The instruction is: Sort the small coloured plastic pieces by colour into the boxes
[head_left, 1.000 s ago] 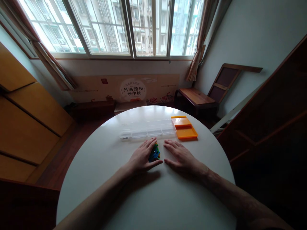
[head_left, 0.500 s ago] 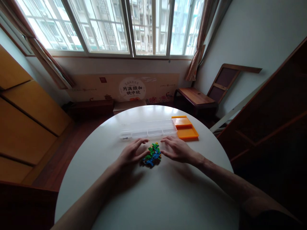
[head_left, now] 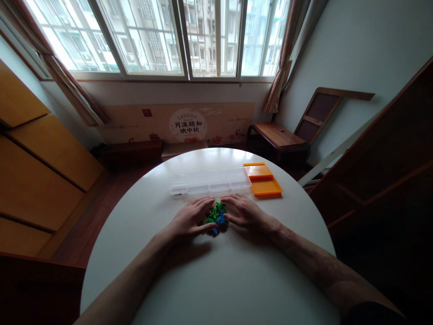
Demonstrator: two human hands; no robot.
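A small heap of green and blue plastic pieces [head_left: 218, 214], like tiny building bricks, lies on the white round table [head_left: 237, 280]. My left hand [head_left: 194, 216] curves around the heap's left side, thumb along its near edge and fingers reaching over the far left. On the opposite side my right hand [head_left: 245, 211] cups the heap, its thumb touching or close to the blue pieces. Both hands have fingers apart from the thumbs, and neither grips a piece. Part of the heap is hidden behind my left fingers and thumb.
Beyond the hands lies a clear plastic compartment tray [head_left: 209, 180]. An orange two-part tray [head_left: 265, 184] sits at its right end. Behind the table stand a low wooden stool [head_left: 279, 135] and a cardboard panel [head_left: 128, 119] under the window. Wooden cabinets [head_left: 43, 167] are at the left.
Both hands have moved closer together around the heap, and the pieces sit more tightly gathered between them. The view has shifted slightly.
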